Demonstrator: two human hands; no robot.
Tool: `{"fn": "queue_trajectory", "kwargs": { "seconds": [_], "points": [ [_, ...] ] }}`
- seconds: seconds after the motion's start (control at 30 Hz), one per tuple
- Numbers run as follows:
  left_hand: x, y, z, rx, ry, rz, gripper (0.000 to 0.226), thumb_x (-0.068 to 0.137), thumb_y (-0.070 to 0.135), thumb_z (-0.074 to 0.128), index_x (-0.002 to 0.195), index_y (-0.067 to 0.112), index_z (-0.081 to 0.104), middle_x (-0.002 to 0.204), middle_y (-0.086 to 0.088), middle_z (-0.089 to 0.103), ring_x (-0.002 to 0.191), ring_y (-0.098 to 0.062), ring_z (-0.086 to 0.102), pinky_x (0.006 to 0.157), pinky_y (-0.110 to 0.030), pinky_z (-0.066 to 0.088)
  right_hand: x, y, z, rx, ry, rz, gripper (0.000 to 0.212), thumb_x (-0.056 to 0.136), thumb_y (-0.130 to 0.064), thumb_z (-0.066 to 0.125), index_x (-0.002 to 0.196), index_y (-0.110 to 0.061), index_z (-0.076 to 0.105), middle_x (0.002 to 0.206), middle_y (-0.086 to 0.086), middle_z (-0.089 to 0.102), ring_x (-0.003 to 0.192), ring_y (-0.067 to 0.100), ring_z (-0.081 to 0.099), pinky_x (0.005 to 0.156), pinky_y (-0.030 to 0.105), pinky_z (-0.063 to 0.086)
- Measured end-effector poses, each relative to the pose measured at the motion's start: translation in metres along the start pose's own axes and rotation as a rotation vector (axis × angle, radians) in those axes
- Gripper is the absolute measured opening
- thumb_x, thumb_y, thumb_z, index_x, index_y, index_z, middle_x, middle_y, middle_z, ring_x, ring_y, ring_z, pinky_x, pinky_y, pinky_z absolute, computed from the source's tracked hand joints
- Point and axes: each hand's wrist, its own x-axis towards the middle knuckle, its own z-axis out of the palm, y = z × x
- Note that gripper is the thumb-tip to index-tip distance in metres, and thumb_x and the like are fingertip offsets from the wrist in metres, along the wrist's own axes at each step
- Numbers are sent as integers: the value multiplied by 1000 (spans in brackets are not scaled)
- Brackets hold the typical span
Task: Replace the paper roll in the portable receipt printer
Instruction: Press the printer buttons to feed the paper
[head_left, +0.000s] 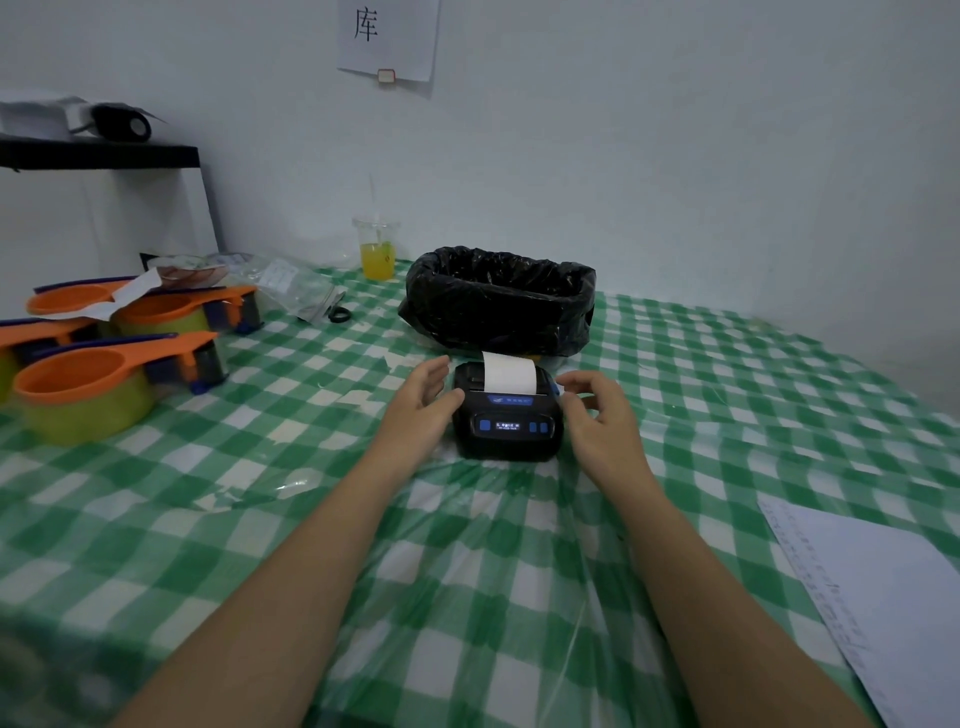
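Observation:
A small black portable receipt printer (506, 422) sits on the green checked tablecloth, its lid closed and its little display lit. A strip of white paper (510, 372) sticks up out of its top slot. My left hand (422, 401) rests against the printer's left side, fingers apart and holding nothing. My right hand (597, 410) hovers at the printer's right side, fingers spread, its fingertips near the blue side button. No loose paper roll is visible.
A bin lined with a black bag (500, 301) stands just behind the printer. Orange tape dispensers (98, 374) crowd the left. A cup of yellow drink (377, 249) stands by the wall. A printed sheet (883, 587) lies at right.

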Motion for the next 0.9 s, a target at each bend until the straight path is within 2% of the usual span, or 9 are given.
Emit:
{"fn": "queue_trajectory", "kwargs": {
  "seconds": [0.13,0.9],
  "points": [
    [-4,3,0,8,3,14,46,92,13,51,137,17,41,146,0,43,133,-12,40,103,-24,32,-1,0,-3,-11,0,16,16,95,-14,44,101,-23,56,114,1,54,85,-3,48,66,11,38],
    [0,3,1,12,6,20,42,91,13,52,132,18,45,141,2,47,129,-13,44,107,-30,35,3,5,2,-16,-4,25,16,95,-15,44,100,-22,58,113,3,57,87,1,50,66,13,40]
  ]
}}
